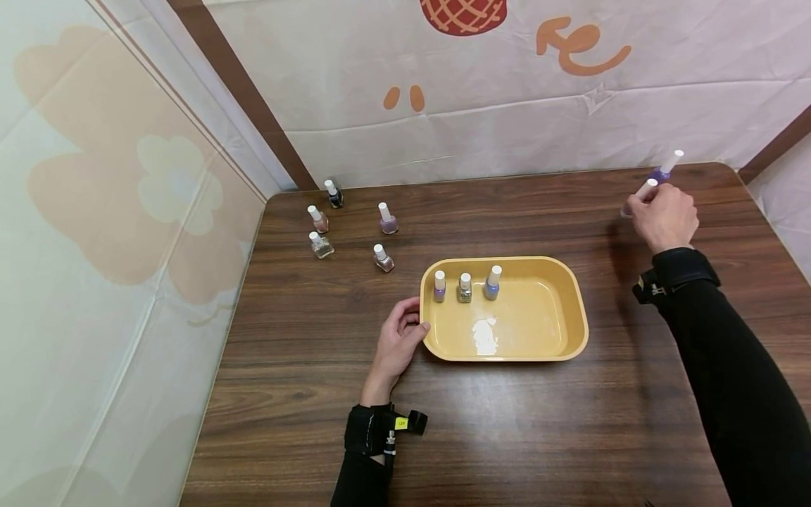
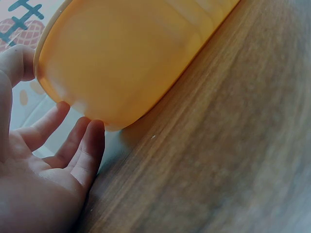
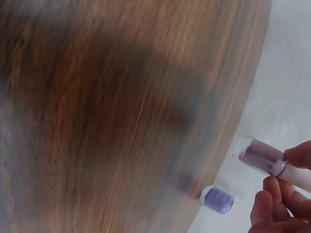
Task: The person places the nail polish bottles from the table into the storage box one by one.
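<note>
Between thumb and fingertips my right hand pinches a mauve nail polish bottle with a white cap, lifted above the table's far right. Just behind it stands a blue-purple nail polish bottle. My left hand holds the left end of a yellow tray, thumb at the rim and fingers against the outer wall. Along the tray's back left stand a purple bottle, a glittery bottle and a light blue bottle.
Several more polish bottles stand at the table's back left: a black one, a pinkish one, a glittery one, a mauve one and a brownish one. A printed cloth hangs behind the wooden table.
</note>
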Motion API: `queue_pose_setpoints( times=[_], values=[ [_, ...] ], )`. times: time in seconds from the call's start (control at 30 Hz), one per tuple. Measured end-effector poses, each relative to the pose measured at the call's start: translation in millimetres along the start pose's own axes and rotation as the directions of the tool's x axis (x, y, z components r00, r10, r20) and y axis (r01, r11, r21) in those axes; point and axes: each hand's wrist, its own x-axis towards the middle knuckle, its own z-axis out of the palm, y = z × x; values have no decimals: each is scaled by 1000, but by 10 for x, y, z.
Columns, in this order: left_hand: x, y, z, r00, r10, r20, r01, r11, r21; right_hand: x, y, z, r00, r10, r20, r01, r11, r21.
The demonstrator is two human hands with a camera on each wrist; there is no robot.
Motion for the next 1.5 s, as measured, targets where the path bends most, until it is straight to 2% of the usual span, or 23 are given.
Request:
queue_pose_setpoints(
  times=[0.73,1.0,1.23,1.5],
  values=[
    [1,0,1,1000,4,-8,-4,1000,29,-130,-205,55,997,-75,-2,75,997,26],
    [5,-2,-1,1000,-4,-6,4,1000,19,-203,-250,68,988,-150,-25,150,988,24],
    [2,5,-2,1000,-14,-11,14,1000,22,-262,-294,90,983,-178,-42,179,983,36],
    [9,-16,-2,1000,1,-10,-1,1000,24,-340,-369,89,975,-217,-52,220,974,55]
  ],
)
